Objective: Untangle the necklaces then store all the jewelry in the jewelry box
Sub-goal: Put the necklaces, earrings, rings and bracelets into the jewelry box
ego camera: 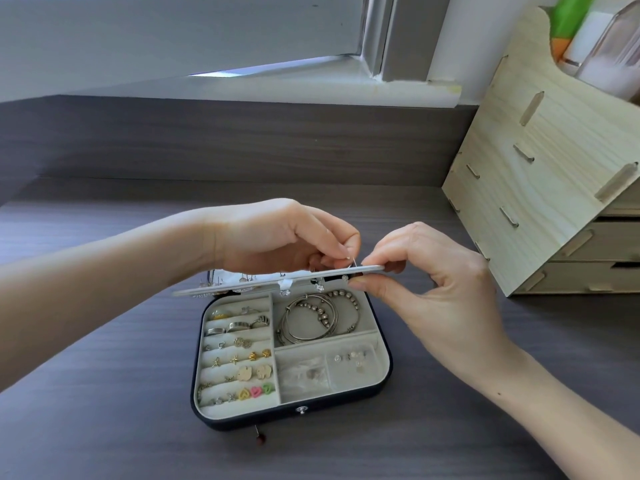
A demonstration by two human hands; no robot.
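The left hand's [277,237] thumb and forefinger pinch a thin metal wire [354,260] standing just above a flat white panel [311,277]. The right hand [433,271] pinches that panel's right end between thumb and curled fingers [381,258]. The panel hangs level over the far side of the open jewelry box [384,344], which lies mid-tabletop [104,427]. Inside, bracelets [311,320] fill the far right compartment and earrings [242,372] line the left slots. A wooden organizer [540,174] stands at the far right corner.
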